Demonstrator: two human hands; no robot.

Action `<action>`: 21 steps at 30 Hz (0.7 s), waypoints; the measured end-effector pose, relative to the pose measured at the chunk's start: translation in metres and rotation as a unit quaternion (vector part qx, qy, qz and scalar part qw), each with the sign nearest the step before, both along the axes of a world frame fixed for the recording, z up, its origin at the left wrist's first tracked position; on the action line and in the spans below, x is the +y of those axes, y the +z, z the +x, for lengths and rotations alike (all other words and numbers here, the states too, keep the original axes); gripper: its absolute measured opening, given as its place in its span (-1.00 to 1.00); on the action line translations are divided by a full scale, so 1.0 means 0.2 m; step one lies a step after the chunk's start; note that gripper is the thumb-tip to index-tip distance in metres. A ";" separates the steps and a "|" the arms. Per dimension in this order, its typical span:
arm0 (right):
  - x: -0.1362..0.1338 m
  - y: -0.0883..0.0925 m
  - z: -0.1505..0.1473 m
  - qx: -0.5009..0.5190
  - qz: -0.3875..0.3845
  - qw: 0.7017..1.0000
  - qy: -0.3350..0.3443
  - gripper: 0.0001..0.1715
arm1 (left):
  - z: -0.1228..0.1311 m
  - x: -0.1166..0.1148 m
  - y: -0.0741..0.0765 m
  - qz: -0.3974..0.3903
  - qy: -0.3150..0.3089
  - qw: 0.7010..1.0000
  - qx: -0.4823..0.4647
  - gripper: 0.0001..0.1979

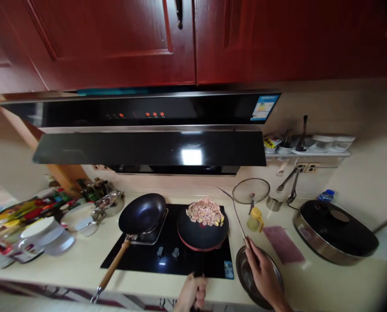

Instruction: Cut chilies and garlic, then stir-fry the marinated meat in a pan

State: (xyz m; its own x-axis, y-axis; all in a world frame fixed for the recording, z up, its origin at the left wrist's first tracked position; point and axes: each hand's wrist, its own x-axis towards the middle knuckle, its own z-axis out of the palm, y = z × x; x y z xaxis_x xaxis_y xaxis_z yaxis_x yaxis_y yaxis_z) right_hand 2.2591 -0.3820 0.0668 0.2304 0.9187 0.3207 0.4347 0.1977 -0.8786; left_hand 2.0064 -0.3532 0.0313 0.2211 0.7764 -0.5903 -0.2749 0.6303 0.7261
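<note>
A dark frying pan (pixel 193 237) with a red rim rests on the black cooktop (pixel 213 268), and pale sliced meat with yellowish pieces (pixel 205 212) lies toward its far side. My left hand (pixel 192 291) is closed around the pan's dark handle at the counter's front edge. My right hand (pixel 260 272) grips a long metal spatula (pixel 239 219), its blade raised up and to the left, apart from the meat. Below my right hand, a round metal dish (pixel 245 273) stands on the counter.
A wok (pixel 142 213) with a wooden handle sits left. Bowls (pixel 79 216) and bottles crowd the far left. Right are a yellow-topped jar (pixel 255 220), a pink cloth (pixel 283 245), a glass lid (pixel 251 190) and a lidded electric pan (pixel 336 232). A range hood (pixel 151 149) hangs above.
</note>
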 end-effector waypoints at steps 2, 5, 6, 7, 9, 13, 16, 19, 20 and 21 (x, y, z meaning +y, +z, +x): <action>0.00 -0.01 0.02 0.006 0.000 1.000 -0.016 -0.29 | 0.00 -0.03 -0.03 0.014 0.016 1.000 -0.007 -0.66; 0.00 -0.02 0.03 0.007 -0.004 1.000 -0.012 -0.28 | 0.01 -0.03 -0.02 0.009 0.032 0.999 -0.024 -0.70; 0.01 -0.03 0.03 0.004 -0.004 1.000 -0.007 -0.28 | 0.01 -0.03 -0.01 0.008 0.032 0.999 -0.026 -0.72; 0.01 -0.04 0.03 0.001 -0.005 1.000 -0.005 -0.28 | 0.01 -0.03 0.00 0.006 0.029 0.999 -0.025 -0.72; 0.02 -0.05 0.03 -0.003 -0.010 1.000 -0.011 -0.27 | 0.00 -0.02 0.02 0.005 0.022 1.000 -0.022 -0.70; 0.03 -0.04 0.03 0.001 -0.027 1.000 -0.010 -0.28 | 0.01 0.00 0.02 0.008 0.026 0.999 -0.037 -0.68; 0.03 -0.03 0.05 0.001 -0.024 1.000 0.000 -0.27 | 0.01 0.01 0.01 0.003 0.036 0.999 -0.037 -0.71; 0.03 -0.03 0.06 0.007 -0.023 1.000 -0.008 -0.27 | 0.02 0.04 0.03 -0.002 0.042 0.998 -0.043 -0.71; 0.04 -0.02 0.06 0.009 -0.021 1.000 -0.007 -0.27 | 0.04 0.06 0.06 -0.006 0.041 0.998 -0.045 -0.71; 0.05 -0.02 0.05 0.011 -0.019 1.000 -0.005 -0.28 | 0.05 0.09 0.09 -0.011 0.039 0.998 -0.044 -0.70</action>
State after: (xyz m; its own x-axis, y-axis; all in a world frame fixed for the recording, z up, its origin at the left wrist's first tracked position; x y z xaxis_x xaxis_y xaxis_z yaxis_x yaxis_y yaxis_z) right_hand 2.2700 -0.3725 0.0627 0.2461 0.9279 0.2802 0.4166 0.1598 -0.8950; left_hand 2.0172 -0.3353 0.0494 0.2114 0.7803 -0.5886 -0.3862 0.6199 0.6831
